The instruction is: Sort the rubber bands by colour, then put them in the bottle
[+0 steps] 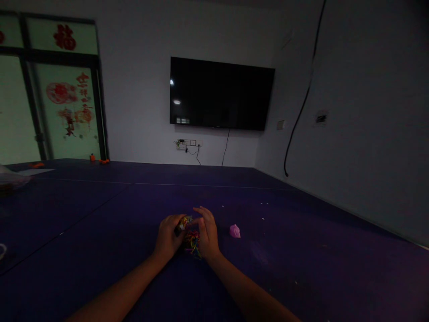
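Observation:
My left hand is closed round a small clear container with colourful bits in it, tilted just above the dark blue surface. Below and between my hands lies a pile of thin multicoloured bands or strips. My right hand has its fingers apart and curved, beside the pile and close to the container's end. Its palm side is partly hidden, and no held object shows in it. A crumpled pink piece lies to the right of my right hand.
The blue surface spreads to the walls, with small white specks at the right. A transparent bag lies far left, and orange objects sit near the door. A black cable hangs at the right.

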### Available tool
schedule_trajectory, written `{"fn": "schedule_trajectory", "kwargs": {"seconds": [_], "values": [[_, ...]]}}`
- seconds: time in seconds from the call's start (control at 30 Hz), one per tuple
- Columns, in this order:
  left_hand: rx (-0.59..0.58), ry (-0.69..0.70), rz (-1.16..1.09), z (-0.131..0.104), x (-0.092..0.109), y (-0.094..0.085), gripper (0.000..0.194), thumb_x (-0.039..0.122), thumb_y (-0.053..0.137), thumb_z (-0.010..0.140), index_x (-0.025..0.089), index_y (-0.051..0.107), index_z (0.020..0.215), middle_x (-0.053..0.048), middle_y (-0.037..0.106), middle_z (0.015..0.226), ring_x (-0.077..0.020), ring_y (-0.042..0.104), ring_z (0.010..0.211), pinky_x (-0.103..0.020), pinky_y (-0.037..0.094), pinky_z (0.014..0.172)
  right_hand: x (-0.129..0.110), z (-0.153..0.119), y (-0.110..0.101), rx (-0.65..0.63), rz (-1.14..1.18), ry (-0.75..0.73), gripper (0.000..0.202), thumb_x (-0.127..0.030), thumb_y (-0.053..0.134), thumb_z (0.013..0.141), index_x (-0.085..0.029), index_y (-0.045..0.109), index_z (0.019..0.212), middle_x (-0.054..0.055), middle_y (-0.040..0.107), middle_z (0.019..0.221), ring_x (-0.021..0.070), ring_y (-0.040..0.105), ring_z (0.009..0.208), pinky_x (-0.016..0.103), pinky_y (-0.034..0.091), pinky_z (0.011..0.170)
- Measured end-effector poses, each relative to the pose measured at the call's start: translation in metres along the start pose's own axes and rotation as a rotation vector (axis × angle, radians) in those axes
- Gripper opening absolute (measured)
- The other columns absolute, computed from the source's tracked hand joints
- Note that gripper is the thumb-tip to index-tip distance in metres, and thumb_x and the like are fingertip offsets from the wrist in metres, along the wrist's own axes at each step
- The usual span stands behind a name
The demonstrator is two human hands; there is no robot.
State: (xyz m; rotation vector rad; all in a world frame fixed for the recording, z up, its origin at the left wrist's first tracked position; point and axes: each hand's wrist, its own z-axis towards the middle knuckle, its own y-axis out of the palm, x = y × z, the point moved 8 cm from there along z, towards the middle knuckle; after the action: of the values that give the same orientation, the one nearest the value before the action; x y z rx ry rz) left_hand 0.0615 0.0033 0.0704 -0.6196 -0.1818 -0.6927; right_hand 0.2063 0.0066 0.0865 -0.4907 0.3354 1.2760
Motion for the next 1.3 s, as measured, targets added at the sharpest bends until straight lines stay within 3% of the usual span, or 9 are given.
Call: {"fn": "schedule_trajectory", "kwargs": {"seconds": [0.3, 0.67, 0.8, 0.9, 1.1, 1.3], "values": [[-0.013, -0.081, -0.047, 0.002, -0.001, -0.001, 0.029, 0.033, 0.058, 0.075, 0.021, 0.061, 0.102, -0.007, 0.068, 0.096, -0.0243, 0.061, 0.091, -0.041, 0.048, 0.081, -0.005, 0.0, 0.001, -0.034, -0.03, -0.056, 0.047, -0.044, 0.025, 0.094, -0.023, 0.068, 0.092, 0.007, 0.06, 0.117, 0.0227, 0.049, 0.113, 0.045, 0.036, 0.097], [-0.02, 0.026, 0.005, 0.0, 0.005, 0.0, 0.031, 0.034, 0.057, 0.077, 0.022, 0.06, 0.105, -0.007, 0.067, 0.096, -0.0241, 0.06, 0.091, -0.042, 0.046, 0.082, 0.003, 0.0, 0.011, -0.129, -0.081, 0.006, 0.054, -0.047, 0.02, 0.094, -0.025, 0.07, 0.099, 0.004, 0.053, 0.13, 0.0247, 0.036, 0.127, 0.049, 0.028, 0.103], [-0.046, 0.075, 0.011, -0.002, 0.013, 0.0, 0.03, 0.037, 0.052, 0.08, 0.022, 0.06, 0.106, -0.008, 0.066, 0.096, -0.0242, 0.059, 0.091, -0.043, 0.044, 0.083, 0.005, 0.0, 0.015, -0.171, -0.093, 0.018, 0.05, -0.049, 0.022, 0.094, -0.026, 0.058, 0.119, 0.006, 0.052, 0.131, 0.0255, 0.034, 0.129, 0.052, 0.027, 0.104], [-0.065, 0.09, 0.005, -0.002, 0.016, 0.0, 0.032, 0.04, 0.05, 0.081, 0.022, 0.059, 0.106, -0.008, 0.066, 0.097, -0.0247, 0.059, 0.091, -0.043, 0.044, 0.081, 0.005, 0.0, 0.018, -0.215, -0.092, 0.015, 0.05, -0.05, 0.022, 0.093, -0.027, 0.045, 0.131, 0.005, 0.051, 0.132, 0.0243, 0.03, 0.132, 0.055, 0.02, 0.107], [-0.06, 0.103, -0.01, -0.002, 0.019, -0.002, 0.034, 0.041, 0.049, 0.081, 0.021, 0.06, 0.106, -0.008, 0.066, 0.097, -0.0245, 0.059, 0.091, -0.042, 0.044, 0.082, 0.006, 0.001, 0.023, -0.292, -0.097, 0.01, 0.05, -0.051, 0.021, 0.093, -0.03, 0.038, 0.136, 0.002, 0.046, 0.136, 0.0242, 0.019, 0.136, 0.06, 0.0, 0.108], [-0.082, 0.103, -0.033, -0.001, 0.021, -0.002, 0.036, 0.041, 0.052, 0.079, 0.02, 0.06, 0.106, -0.009, 0.067, 0.095, -0.0251, 0.06, 0.089, -0.042, 0.046, 0.079, 0.008, 0.0, 0.024, -0.29, -0.084, 0.028, 0.049, -0.049, 0.022, 0.093, -0.027, 0.04, 0.134, 0.003, 0.047, 0.136, 0.0253, 0.018, 0.137, 0.063, -0.001, 0.107]]}}
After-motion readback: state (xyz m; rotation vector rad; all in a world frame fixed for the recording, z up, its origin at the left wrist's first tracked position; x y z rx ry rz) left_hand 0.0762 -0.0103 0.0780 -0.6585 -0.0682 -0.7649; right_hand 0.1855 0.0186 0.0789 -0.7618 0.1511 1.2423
